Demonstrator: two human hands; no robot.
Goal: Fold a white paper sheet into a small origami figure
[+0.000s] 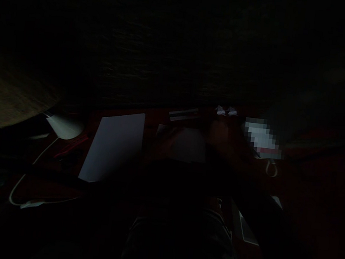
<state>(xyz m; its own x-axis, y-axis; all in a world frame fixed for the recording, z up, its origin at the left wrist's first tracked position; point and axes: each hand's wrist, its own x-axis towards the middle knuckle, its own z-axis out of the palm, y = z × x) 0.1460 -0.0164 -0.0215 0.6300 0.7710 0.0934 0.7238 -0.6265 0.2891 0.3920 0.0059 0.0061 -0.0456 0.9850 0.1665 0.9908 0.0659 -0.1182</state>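
Note:
The view is very dark. A small sheet of paper [189, 146] lies in front of me, its near part in shadow. My left hand [167, 142] is at the left side of this sheet and seems to overlap it, its fingers lost in the dark. Just beyond the sheet's right edge is my right hand [218, 132], dim and blurred, with the dark sleeve running down to the lower right. Whether either hand grips the paper cannot be made out. Beyond my right hand sit small folded paper pieces [226, 110].
A larger white sheet [114, 145] lies to the left on the reddish surface. Pale strips [183, 114] lie at the back. At the left are a white cone-like object [65, 127], a red item [72, 145] and a white cord [16, 188]. A pixelated pale object [261, 137] is at right.

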